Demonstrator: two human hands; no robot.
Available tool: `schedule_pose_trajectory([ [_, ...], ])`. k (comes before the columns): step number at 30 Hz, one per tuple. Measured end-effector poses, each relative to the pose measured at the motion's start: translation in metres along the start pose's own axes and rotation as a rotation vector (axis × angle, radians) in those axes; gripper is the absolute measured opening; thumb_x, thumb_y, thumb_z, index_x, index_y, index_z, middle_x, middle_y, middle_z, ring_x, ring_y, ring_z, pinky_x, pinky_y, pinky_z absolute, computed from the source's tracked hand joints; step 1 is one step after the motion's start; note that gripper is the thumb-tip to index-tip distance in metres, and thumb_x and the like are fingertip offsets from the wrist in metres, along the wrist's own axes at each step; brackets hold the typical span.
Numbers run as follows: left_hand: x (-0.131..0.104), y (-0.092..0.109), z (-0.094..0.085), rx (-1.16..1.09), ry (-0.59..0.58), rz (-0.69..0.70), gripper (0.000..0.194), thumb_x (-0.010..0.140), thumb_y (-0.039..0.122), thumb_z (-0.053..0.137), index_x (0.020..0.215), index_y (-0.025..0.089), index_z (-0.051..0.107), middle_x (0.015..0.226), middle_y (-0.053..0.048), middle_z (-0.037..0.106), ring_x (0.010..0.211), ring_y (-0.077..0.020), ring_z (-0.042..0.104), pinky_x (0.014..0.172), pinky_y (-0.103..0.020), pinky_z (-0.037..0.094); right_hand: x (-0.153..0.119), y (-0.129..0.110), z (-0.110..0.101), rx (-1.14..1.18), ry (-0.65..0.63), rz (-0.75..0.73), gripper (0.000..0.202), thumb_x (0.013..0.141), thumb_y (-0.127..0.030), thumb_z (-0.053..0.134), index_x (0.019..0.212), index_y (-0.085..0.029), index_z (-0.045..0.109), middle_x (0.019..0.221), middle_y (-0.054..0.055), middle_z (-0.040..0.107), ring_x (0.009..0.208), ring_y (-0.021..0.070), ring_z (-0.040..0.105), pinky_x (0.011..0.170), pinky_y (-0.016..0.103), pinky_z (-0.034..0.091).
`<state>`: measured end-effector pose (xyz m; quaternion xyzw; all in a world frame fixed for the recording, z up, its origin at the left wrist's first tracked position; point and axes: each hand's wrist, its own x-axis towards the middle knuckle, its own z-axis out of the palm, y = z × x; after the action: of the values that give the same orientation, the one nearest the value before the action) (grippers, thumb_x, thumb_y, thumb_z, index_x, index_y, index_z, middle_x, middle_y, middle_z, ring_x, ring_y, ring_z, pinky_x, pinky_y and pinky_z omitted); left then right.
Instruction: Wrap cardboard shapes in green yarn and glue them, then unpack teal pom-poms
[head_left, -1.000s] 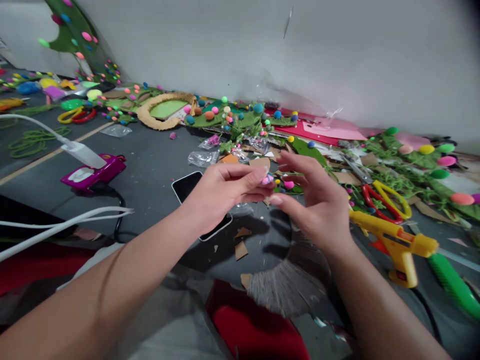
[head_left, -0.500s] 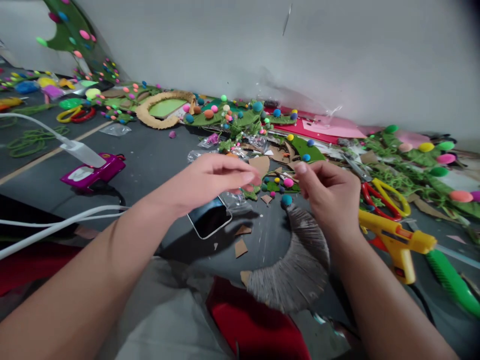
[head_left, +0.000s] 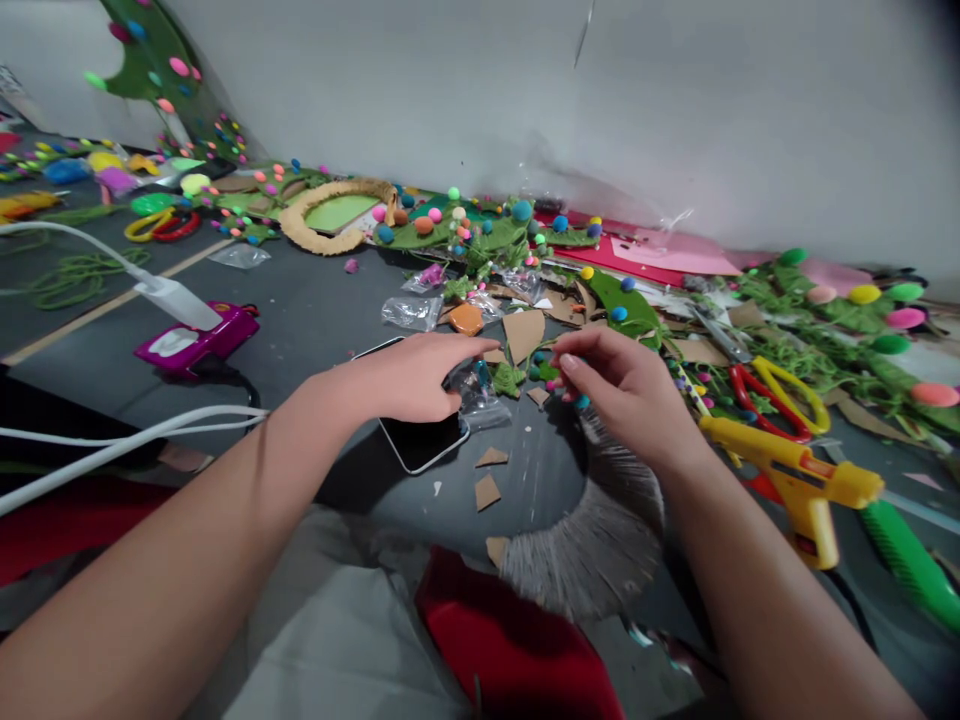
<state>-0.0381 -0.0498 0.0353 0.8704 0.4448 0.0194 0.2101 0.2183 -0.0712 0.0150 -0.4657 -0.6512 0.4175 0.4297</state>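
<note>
My left hand [head_left: 420, 378] hovers over a phone [head_left: 424, 445], its index finger stretched out and nothing visible in it. The fingers of my right hand [head_left: 611, 385] are bent, thumb near the index finger; whether something small is between them cannot be seen. Below my right hand lies a curved piece wrapped in grey yarn [head_left: 592, 540], at the table's near edge, with a blue pompom [head_left: 582, 402] at its upper tip, partly hidden by that hand. Small cardboard scraps [head_left: 487, 492] lie left of the curved piece. A clear plastic bag [head_left: 484, 405] is beside my left hand.
A yellow glue gun [head_left: 795, 475] and red and yellow scissors [head_left: 772, 395] lie at the right, near a green-handled tool [head_left: 907, 560]. A purple power socket [head_left: 199, 340] with white cables stands left. Leaves and pompoms line the back wall, beside a tan ring [head_left: 300, 220].
My right hand has moved left, over the blue pompom. My left hand has lowered slightly, its index finger now stretched out and apart from the thumb. The view has shifted slightly.
</note>
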Motion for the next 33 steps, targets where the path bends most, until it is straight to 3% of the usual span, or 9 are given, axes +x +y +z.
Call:
schedule_pose_trajectory([
  [4,0.001,-0.005,0.003,-0.045,0.047,-0.034,0.076,0.083,0.025,0.055,0.157,0.019,0.038,0.151,-0.013,0.055,0.135,-0.0323,0.055,0.109,-0.044,0.044,-0.001,0.002,0.002,-0.167,-0.078,0.026,0.024,0.101,-0.032,0.052,0.110,-0.018,0.069,0.078,0.000,0.061,0.066,0.0114,0.054,0.059,0.026,0.043],
  [10,0.005,-0.003,0.003,0.006,0.090,-0.111,0.058,0.091,0.041,0.053,0.144,0.015,0.051,0.135,-0.016,0.066,0.124,-0.0368,0.059,0.102,-0.048,0.044,-0.008,-0.005,0.007,-0.288,-0.038,-0.078,0.022,0.097,-0.037,0.062,0.101,-0.018,0.072,0.086,0.003,0.070,0.073,0.0140,0.059,0.064,0.028,0.044],
  [15,0.007,-0.005,0.004,-0.087,0.049,-0.111,0.054,0.090,0.034,0.057,0.141,0.017,0.051,0.126,-0.012,0.070,0.118,-0.0313,0.062,0.099,-0.043,0.045,-0.009,-0.004,0.008,-0.318,0.001,-0.133,0.019,0.097,-0.035,0.063,0.100,-0.019,0.072,0.088,0.004,0.072,0.075,0.0157,0.063,0.067,0.030,0.047],
  [19,0.006,-0.009,0.007,-0.143,0.068,-0.101,0.048,0.091,0.036,0.058,0.135,0.017,0.055,0.127,-0.013,0.067,0.115,-0.0280,0.063,0.097,-0.040,0.046,-0.008,-0.003,0.009,-0.366,-0.048,-0.173,0.018,0.098,-0.033,0.061,0.103,-0.020,0.072,0.094,0.005,0.073,0.080,0.0172,0.064,0.072,0.032,0.048],
  [26,0.007,-0.004,0.007,0.031,0.042,-0.139,0.039,0.088,0.054,0.060,0.104,0.019,0.072,0.119,-0.014,0.067,0.115,-0.0343,0.058,0.099,-0.047,0.043,-0.015,-0.012,0.015,-0.366,-0.072,-0.320,0.014,0.099,-0.030,0.059,0.099,-0.021,0.071,0.087,0.004,0.069,0.077,0.0164,0.060,0.067,0.031,0.045],
  [33,0.009,-0.001,0.008,0.013,-0.002,-0.128,0.029,0.083,0.045,0.069,0.095,0.019,0.073,0.110,-0.012,0.068,0.106,-0.0304,0.061,0.091,-0.041,0.045,-0.013,-0.008,0.014,-0.393,-0.089,-0.305,0.014,0.099,-0.026,0.059,0.098,-0.019,0.071,0.087,0.004,0.067,0.076,0.0160,0.059,0.068,0.031,0.045],
])
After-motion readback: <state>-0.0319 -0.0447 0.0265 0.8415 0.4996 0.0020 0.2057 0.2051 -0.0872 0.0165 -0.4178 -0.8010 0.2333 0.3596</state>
